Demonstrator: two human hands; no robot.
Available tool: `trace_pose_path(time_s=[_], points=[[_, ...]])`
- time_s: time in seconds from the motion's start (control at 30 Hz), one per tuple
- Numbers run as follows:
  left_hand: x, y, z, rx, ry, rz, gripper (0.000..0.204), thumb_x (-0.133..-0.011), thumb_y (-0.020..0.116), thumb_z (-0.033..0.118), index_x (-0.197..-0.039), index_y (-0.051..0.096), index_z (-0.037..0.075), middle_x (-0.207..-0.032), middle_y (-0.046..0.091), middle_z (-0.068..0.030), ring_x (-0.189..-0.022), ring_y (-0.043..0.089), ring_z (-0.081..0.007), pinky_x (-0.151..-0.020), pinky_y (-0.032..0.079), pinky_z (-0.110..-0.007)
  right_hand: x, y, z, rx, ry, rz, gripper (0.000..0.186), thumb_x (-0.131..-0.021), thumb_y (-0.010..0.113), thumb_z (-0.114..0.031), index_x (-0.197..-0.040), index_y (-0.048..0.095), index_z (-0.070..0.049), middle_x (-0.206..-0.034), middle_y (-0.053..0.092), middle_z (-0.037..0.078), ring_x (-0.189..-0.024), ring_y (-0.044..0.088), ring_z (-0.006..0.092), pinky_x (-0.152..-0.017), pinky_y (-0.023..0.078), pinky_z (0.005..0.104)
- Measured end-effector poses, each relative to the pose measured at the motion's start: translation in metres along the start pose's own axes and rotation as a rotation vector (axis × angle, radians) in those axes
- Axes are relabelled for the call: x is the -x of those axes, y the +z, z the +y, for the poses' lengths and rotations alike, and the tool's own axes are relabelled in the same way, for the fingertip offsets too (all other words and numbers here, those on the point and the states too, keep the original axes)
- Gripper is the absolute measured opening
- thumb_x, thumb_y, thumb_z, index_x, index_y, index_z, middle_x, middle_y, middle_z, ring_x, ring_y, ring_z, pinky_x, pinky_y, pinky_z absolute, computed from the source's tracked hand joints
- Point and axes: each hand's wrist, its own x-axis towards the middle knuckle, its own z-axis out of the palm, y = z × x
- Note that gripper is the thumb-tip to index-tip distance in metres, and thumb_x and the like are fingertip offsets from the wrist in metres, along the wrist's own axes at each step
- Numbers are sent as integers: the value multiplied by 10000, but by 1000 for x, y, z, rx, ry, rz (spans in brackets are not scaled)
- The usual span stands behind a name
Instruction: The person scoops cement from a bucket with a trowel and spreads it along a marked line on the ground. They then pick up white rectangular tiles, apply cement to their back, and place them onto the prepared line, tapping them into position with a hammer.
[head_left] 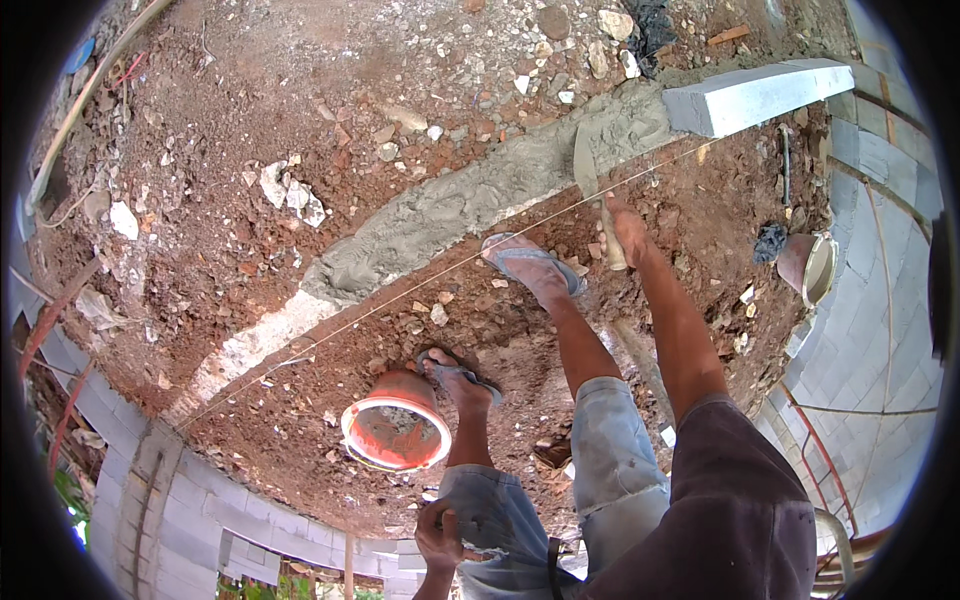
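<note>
My right hand grips the handle of a pointing trowel. The trowel's blade is over the wet grey mortar, close to the string line. This mortar lies as a long, rough bed on a pale footing strip. At the bed's right end sits a light grey block. Low in the picture, my left hand is beside my left knee, its fingers loosely bent and apart, with nothing visible in them.
An orange bucket with mortar in it stands by my left foot. Another bucket lies tilted at the right, near a metal tool. Stones litter the soil. Block walls curve along the right and lower left. A hose runs at upper left.
</note>
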Motion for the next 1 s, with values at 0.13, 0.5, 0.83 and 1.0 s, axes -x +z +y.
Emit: trace_pose_path(time_s=[0.13,0.5,0.83,1.0], points=[[-1,5,27,290,-474,28,172,-891,625,121,-994,676,-6,-987,684,-197,-875,668,-382,-783,547,-444,34,89,53,-255,116,-141,321,-1028,532,-474,-1027,616,-164,-679,558,25,-493,519,178,-449,480,326],[8,5,28,413,-609,77,207,-886,631,137,-1002,697,-21,-989,711,-201,-923,698,-374,-846,548,-428,3,175,170,413,-393,-76,348,-1050,513,-386,-1240,582,-103,-900,590,82,-730,560,226,-601,511,386],[33,14,9,525,-570,118,243,-898,632,153,-1033,692,-39,-1034,702,-234,-1008,687,-397,-904,536,-440,101,216,104,-405,96,-70,407,-1061,461,-525,-1082,630,-155,-732,525,32,-530,524,196,-460,462,370],[53,33,-20,508,-379,168,267,-903,636,160,-1073,686,-39,-1069,700,-238,-1031,682,-410,-933,535,-455,74,271,148,-504,38,-33,350,-1071,447,-460,-1012,599,-151,-786,545,36,-581,533,202,-517,499,397]])
